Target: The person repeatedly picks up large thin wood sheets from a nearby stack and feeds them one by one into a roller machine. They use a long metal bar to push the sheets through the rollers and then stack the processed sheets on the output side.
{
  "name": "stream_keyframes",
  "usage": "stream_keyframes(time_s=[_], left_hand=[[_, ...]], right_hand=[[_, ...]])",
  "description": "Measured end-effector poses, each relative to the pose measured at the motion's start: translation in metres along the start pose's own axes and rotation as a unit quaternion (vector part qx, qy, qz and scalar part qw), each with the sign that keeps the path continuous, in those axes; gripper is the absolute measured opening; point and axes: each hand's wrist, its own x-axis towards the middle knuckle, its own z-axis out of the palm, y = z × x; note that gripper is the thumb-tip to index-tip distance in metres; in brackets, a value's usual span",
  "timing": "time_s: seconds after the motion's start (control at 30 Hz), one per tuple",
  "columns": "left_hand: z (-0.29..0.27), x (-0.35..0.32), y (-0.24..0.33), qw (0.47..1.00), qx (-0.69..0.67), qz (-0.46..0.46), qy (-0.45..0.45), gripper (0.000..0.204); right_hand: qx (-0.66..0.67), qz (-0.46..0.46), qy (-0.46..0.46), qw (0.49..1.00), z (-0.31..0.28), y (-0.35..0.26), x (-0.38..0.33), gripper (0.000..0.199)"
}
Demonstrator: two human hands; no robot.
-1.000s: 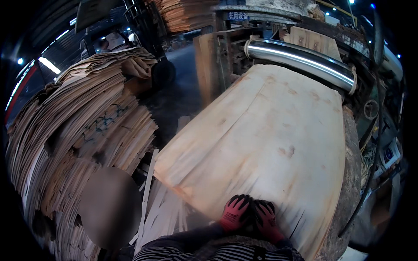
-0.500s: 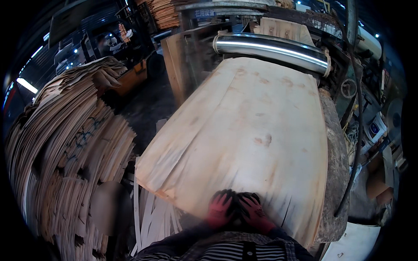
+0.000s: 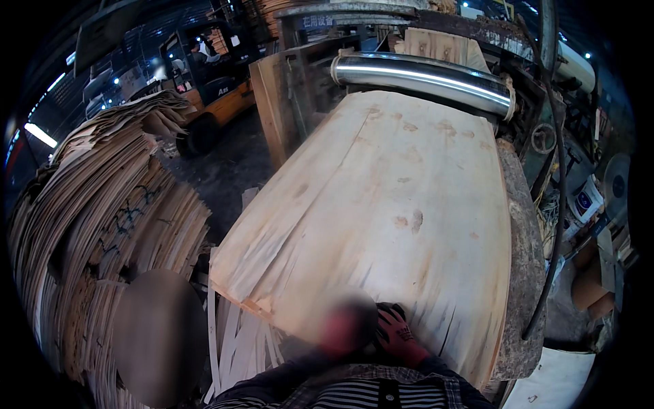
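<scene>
A broad stack of pale wood veneer sheets (image 3: 381,198) stretches out in front of me, with knots, dark streaks and a long split on its left side. My right hand (image 3: 400,339), in a red glove with black fingertips, lies on the near edge of the top sheet, fingers slightly apart. Beside it, my left hand (image 3: 344,326) is at the same edge in a like glove. A blurred patch covers its fingers. Neither hand shows anything held. At the stack's far end sits a shiny metal roller (image 3: 422,83).
Rough veneer sheets (image 3: 102,225) are piled high at my left, partly behind a blurred oval. An orange forklift (image 3: 225,105) stands beyond them. Wooden boards (image 3: 271,109) stand upright near the roller. On the right are a hanging black cable (image 3: 560,198) and a cardboard box (image 3: 589,279).
The forklift has moved left and come nearer. My hands keep their place on the near edge; the left one's fingers, visible and spread on the sheet before, are now blurred.
</scene>
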Motion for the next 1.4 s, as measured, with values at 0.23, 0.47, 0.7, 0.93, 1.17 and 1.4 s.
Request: stream_keyframes(time_s=[0.23,0.47,0.7,0.93,1.17,1.4], left_hand=[[-0.003,0.002,0.001,1.0,-0.015,0.021,0.009,0.056],[-0.008,0.003,0.005,1.0,-0.028,0.005,-0.001,0.055],[-0.009,0.003,0.007,1.0,-0.028,0.006,-0.005,0.055],[-0.024,0.01,0.02,0.999,-0.034,-0.013,-0.024,0.056],[-0.01,0.003,0.008,1.0,0.0,-0.011,-0.006,0.054],[0.0,-0.001,-0.001,0.999,0.03,0.005,0.016,0.055]], right_hand=[[0.002,0.007,0.0,1.0,-0.002,-0.003,0.0,0.048],[-0.01,0.013,-0.008,1.0,-0.001,-0.003,-0.001,0.049],[-0.003,-0.005,0.0,1.0,0.001,0.001,-0.001,0.051],[0.0,-0.014,0.02,1.0,0.001,-0.001,-0.001,0.05],[0.008,-0.009,0.012,1.0,-0.002,-0.003,-0.001,0.05],[-0.002,0.001,0.008,1.0,-0.003,-0.005,0.0,0.05]])
